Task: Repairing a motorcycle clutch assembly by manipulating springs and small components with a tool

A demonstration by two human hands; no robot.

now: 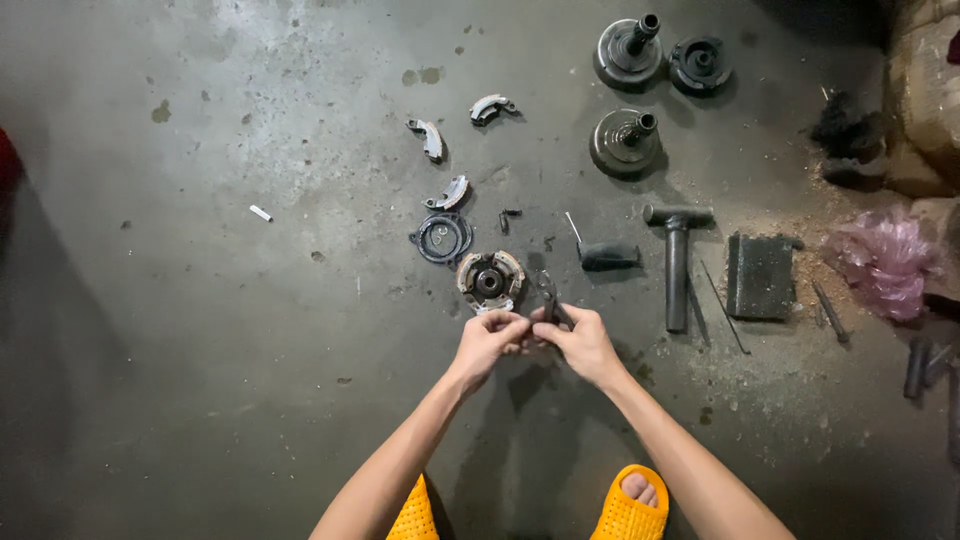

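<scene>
Left hand and right hand together just below the round clutch on the floor, fingers of both pinching dark pliers. Right of the clutch, a screwdriver and hammer; above it, a ring.

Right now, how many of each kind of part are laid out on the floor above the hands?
Curved clutch shoes lying loose: 3
Round pulley pieces with a centre shaft or hub: 3
Round clutch assembly: 1
Dark ring plate: 1
T-handle wrench: 1
Total: 9
</scene>
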